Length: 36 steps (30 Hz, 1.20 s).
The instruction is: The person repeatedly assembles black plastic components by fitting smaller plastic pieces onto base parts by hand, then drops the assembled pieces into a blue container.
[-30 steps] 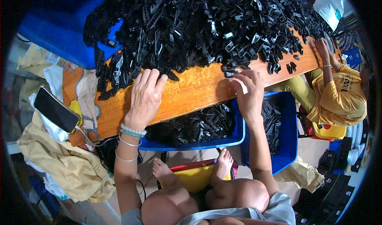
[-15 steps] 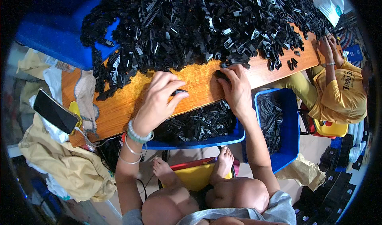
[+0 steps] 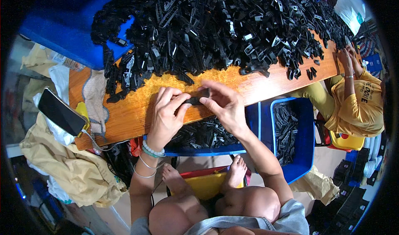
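Observation:
My left hand [image 3: 165, 117] is closed, pinching a small black plastic part [image 3: 193, 100] between thumb and fingers above the wooden table. My right hand [image 3: 230, 113] grips a dark piece [image 3: 203, 92] at the right end of that part. The two pieces meet end to end between my fingertips; whether they are locked together is hidden. Just beyond my hands a large pile of black plastic parts [image 3: 187, 35], some with shiny metal-like faces, covers the far side of the table [image 3: 124, 114].
Below the table edge stands a blue bin [image 3: 208, 151] of black parts, with another blue bin [image 3: 311, 152] to its right. A phone [image 3: 61, 112] leans at the left beside tan cloth [image 3: 70, 164]. A co-worker in a yellow shirt [image 3: 361, 102] sits at the far right.
My hands have come together from apart, bringing their black pieces into contact. The right hand moved left and nearer to me. The view has shifted slightly.

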Each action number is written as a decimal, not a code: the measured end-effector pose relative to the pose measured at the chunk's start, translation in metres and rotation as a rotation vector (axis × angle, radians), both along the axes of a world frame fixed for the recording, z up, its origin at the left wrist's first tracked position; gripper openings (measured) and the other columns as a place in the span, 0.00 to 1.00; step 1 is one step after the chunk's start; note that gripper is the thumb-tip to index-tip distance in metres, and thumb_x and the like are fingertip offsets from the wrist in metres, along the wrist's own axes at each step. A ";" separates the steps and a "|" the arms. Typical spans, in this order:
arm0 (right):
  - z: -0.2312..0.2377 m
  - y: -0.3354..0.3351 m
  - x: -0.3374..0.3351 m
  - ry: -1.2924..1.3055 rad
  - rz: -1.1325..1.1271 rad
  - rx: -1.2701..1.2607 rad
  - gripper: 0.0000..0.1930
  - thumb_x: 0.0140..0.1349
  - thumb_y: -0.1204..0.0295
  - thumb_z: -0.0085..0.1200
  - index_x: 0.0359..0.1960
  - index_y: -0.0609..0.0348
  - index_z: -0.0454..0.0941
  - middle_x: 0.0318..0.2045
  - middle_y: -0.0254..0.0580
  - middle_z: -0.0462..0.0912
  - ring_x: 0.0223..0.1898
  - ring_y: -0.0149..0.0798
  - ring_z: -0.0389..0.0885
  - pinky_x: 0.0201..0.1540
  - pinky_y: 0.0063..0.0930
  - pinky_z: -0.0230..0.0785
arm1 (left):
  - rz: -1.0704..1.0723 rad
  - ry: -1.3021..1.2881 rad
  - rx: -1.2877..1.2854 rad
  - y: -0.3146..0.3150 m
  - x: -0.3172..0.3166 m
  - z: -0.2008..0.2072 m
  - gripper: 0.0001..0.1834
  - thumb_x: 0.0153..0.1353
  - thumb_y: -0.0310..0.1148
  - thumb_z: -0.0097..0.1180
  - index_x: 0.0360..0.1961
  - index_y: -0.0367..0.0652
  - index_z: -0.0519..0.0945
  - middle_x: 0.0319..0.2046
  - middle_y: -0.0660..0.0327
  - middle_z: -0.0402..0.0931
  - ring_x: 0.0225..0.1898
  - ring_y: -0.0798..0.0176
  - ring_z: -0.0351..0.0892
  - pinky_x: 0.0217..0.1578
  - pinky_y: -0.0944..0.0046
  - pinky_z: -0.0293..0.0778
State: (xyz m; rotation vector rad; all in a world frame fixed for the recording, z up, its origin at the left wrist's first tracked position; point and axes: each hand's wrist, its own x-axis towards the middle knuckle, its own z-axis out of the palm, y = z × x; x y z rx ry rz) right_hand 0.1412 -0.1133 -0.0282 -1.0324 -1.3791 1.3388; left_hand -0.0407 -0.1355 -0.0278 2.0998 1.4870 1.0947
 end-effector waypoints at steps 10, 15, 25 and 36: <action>-0.002 0.008 0.032 -0.515 0.018 0.258 0.13 0.47 0.74 0.68 0.37 0.59 0.86 0.35 0.39 0.82 0.40 0.42 0.72 0.47 0.36 0.61 | 0.020 -0.046 0.001 0.003 -0.002 -0.002 0.12 0.47 0.19 0.66 0.37 0.34 0.84 0.34 0.56 0.75 0.39 0.55 0.74 0.40 0.59 0.72; -0.002 0.018 0.019 -0.548 0.127 0.472 0.14 0.45 0.72 0.69 0.37 0.56 0.87 0.34 0.34 0.79 0.41 0.40 0.72 0.46 0.36 0.58 | -0.053 -0.084 -0.022 0.007 -0.002 0.001 0.11 0.48 0.19 0.64 0.35 0.34 0.83 0.32 0.56 0.75 0.37 0.53 0.72 0.40 0.57 0.71; 0.021 -0.008 0.054 -0.578 0.272 0.378 0.14 0.48 0.71 0.67 0.38 0.62 0.84 0.35 0.44 0.81 0.40 0.49 0.79 0.46 0.37 0.70 | -0.185 -0.180 -0.102 0.014 -0.003 0.011 0.20 0.50 0.28 0.69 0.45 0.35 0.82 0.38 0.53 0.75 0.36 0.53 0.76 0.39 0.59 0.73; -0.007 0.043 0.117 -1.035 -0.547 0.541 0.10 0.53 0.80 0.59 0.38 0.62 0.82 0.39 0.47 0.79 0.43 0.51 0.76 0.47 0.40 0.69 | -0.137 0.415 0.267 0.023 0.017 0.018 0.10 0.53 0.19 0.57 0.38 0.33 0.76 0.41 0.50 0.75 0.41 0.47 0.76 0.41 0.54 0.74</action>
